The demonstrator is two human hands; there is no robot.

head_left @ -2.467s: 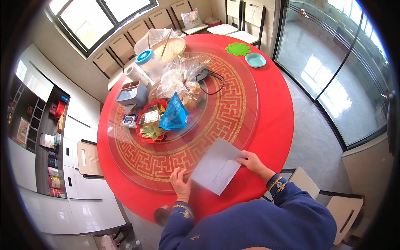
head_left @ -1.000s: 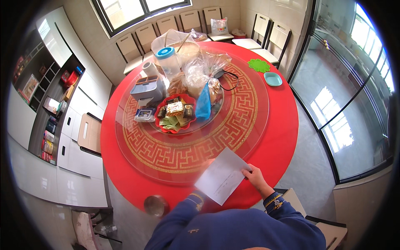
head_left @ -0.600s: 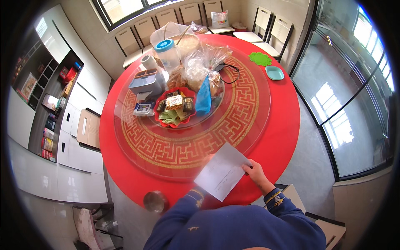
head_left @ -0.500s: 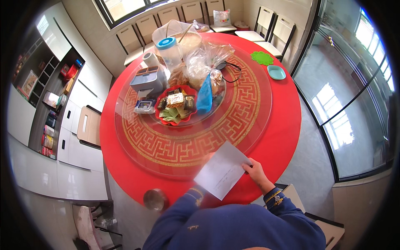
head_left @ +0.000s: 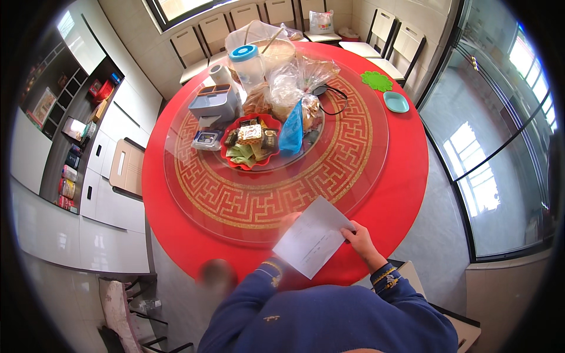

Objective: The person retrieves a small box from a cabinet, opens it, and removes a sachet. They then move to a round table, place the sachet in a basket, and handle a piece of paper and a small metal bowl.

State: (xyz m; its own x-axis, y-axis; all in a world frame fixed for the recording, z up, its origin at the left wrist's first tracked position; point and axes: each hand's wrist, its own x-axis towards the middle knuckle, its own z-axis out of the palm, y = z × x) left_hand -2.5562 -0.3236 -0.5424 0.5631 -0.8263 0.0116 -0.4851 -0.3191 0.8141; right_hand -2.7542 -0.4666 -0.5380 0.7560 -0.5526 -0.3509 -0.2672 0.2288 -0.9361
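A white sheet of paper [head_left: 313, 236] with a few faint lines of print is tilted over the near edge of the round red table [head_left: 406, 200]. At its right edge my right hand [head_left: 359, 240] pinches the sheet, thumb on top. A small dark thing shows by that thumb, too small to make out. My left hand [head_left: 286, 223] is mostly hidden behind the paper; only a blurred part shows past its left edge, so its fingers cannot be seen. A blurred round metal cup [head_left: 216, 275] sits at the table's edge, left of my left forearm.
On the glass turntable [head_left: 247, 232] stand a red snack dish [head_left: 276, 154], a grey box [head_left: 213, 109], a blue-lidded jug [head_left: 250, 70], a blue bag [head_left: 291, 130] and clear plastic bags [head_left: 288, 85]. A teal dish [head_left: 396, 102] and green mat [head_left: 375, 81] lie far right. Chairs line the walls.
The view has shifted slightly, so the table and its contents appear a little displaced. Both hands stay at the paper, with almost no movement.
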